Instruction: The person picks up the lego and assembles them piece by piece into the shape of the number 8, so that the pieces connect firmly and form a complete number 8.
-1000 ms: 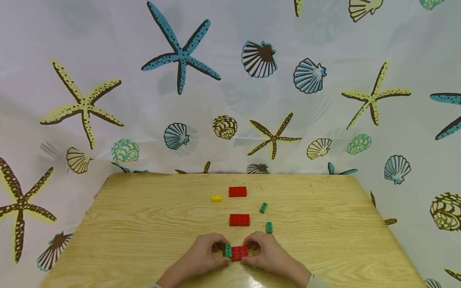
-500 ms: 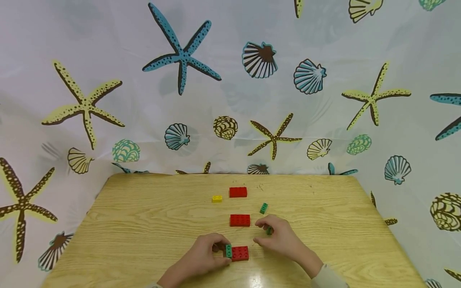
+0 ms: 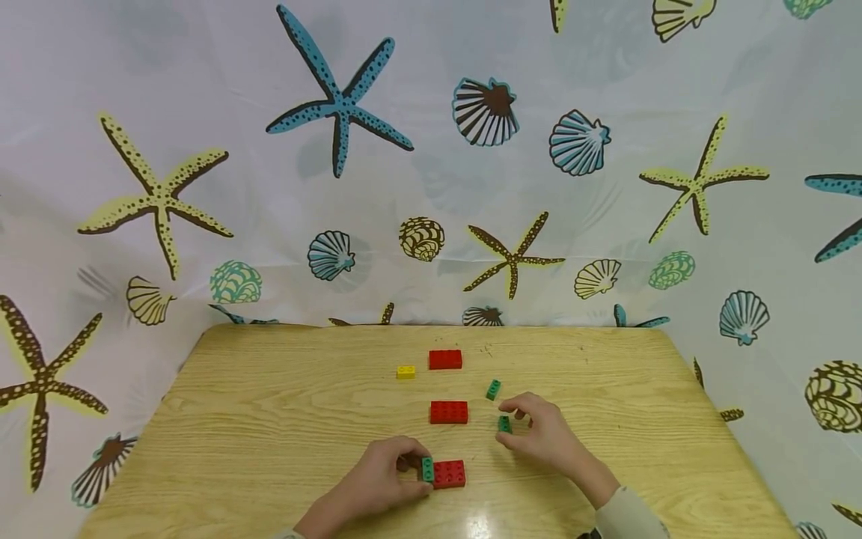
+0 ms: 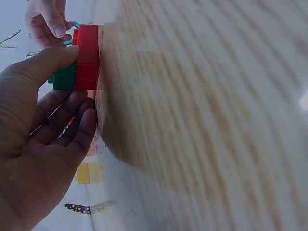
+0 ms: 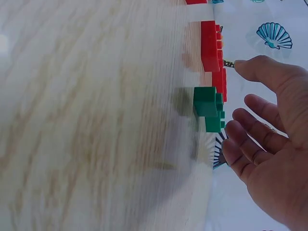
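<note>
Near the front of the table, my left hand [image 3: 380, 477] pinches a small green toy brick [image 3: 427, 469]. That brick sits on the left end of a red brick [image 3: 450, 474]; in the left wrist view the green brick [image 4: 64, 78] rests flat against the red brick [image 4: 88, 57]. My right hand [image 3: 547, 434] is around a second green brick [image 3: 504, 424], thumb on the near side and fingers on the far side. The right wrist view shows a gap between the right hand [image 5: 274, 130] and the nearer green brick [image 5: 206, 101], which stands on the table.
Another red brick [image 3: 448, 412] lies at mid-table, with one more red brick [image 3: 445, 359] farther back. Left of the latter is a yellow brick [image 3: 405, 372]. A third green brick [image 3: 494, 389] lies beyond my right hand. Patterned cloth [image 3: 431, 172] hangs behind the wooden table [image 3: 289, 397].
My right hand has left the red brick and moved right and away to the second green brick. My left hand stays on its green brick.
</note>
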